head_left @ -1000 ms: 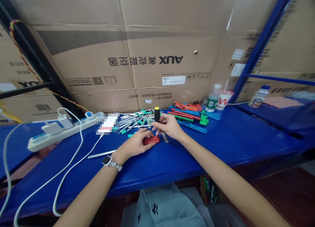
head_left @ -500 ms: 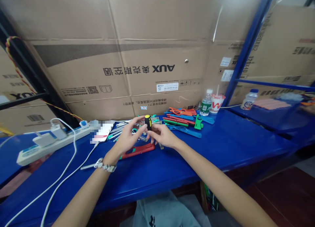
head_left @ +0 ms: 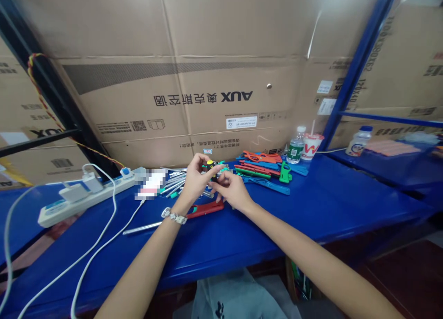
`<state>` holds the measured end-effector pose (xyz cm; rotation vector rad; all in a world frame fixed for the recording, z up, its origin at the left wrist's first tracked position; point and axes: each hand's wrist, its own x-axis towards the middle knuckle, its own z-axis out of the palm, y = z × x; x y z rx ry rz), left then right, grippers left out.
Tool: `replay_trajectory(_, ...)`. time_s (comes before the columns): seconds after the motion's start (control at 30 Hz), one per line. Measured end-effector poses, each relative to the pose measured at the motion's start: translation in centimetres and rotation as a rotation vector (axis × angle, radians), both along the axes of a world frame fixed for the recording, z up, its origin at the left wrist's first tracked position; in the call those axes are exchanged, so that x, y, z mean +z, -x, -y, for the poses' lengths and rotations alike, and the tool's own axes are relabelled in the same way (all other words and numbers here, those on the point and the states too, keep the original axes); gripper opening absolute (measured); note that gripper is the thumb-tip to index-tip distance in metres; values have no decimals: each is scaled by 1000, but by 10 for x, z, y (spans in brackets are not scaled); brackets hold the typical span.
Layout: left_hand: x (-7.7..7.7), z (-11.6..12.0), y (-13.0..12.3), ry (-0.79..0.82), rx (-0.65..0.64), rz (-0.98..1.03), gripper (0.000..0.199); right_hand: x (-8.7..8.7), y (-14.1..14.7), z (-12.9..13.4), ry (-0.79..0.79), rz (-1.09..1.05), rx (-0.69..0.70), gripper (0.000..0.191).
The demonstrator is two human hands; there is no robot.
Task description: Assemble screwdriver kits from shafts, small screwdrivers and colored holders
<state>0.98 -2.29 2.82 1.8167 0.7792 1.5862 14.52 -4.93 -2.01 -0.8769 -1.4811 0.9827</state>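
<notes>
My left hand [head_left: 196, 177], with a silver watch at its wrist, is closed around a short black and yellow screwdriver handle [head_left: 210, 164] held upright. My right hand [head_left: 233, 190] is closed, fingers pinched together just below the handle; whatever lies between them is hidden. Under both hands a red plastic tool body [head_left: 207, 209] with an opening rests on the blue table [head_left: 270, 250]. Behind my left hand lies a pile of metal rods [head_left: 175, 180] with some green ends. One longer rod [head_left: 141, 228] lies alone by my left wrist.
To the right are orange, red and blue plastic pieces [head_left: 263, 160] and a green one [head_left: 285, 172]. A water bottle [head_left: 296, 146] and a lidded cup [head_left: 312, 147] stand behind them. Left are a power strip [head_left: 93, 197], white cables and a phone [head_left: 151, 183]. Cardboard [head_left: 207, 74] backs the table.
The view has turned slightly left, so things appear shifted right. My left hand has tilted and covers more of the screwdriver handle; my right hand's fingers have closed in beneath it.
</notes>
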Motion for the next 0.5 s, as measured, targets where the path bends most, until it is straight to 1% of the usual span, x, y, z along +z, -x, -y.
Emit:
replay_trajectory(0.07, 1, 3, 3, 9, -76, -33, 34, 3, -4, 0, 11, 13, 44, 43)
replay_trajectory(0.13, 1, 7, 7, 50, -183, -80, 37, 7, -10, 1, 19, 53, 91, 37)
replay_trajectory(0.2, 1, 9, 11, 87, -235, -118, 37, 11, -16, 3, 4, 116, 126, 31)
replay_trajectory(0.23, 1, 9, 12, 94, -231, -123, 36, 12, -17, 4, -14, 152, 141, 29)
replay_trajectory(0.3, 0, 9, 10, 80, -180, -102, 32, 11, -17, 6, -69, 212, 129, 25)
replay_trajectory(0.37, -2, 7, 4, 49, -111, -56, 30, 9, -14, 7, -137, 233, 39, 23)
replay_trajectory(0.43, -3, 4, -2, 21, -58, -32, 33, 7, -9, 5, -177, 196, -80, 27)
replay_trajectory(0.5, -4, 4, -6, 7, -30, -36, 35, 7, -6, 4, -162, 136, -119, 32)
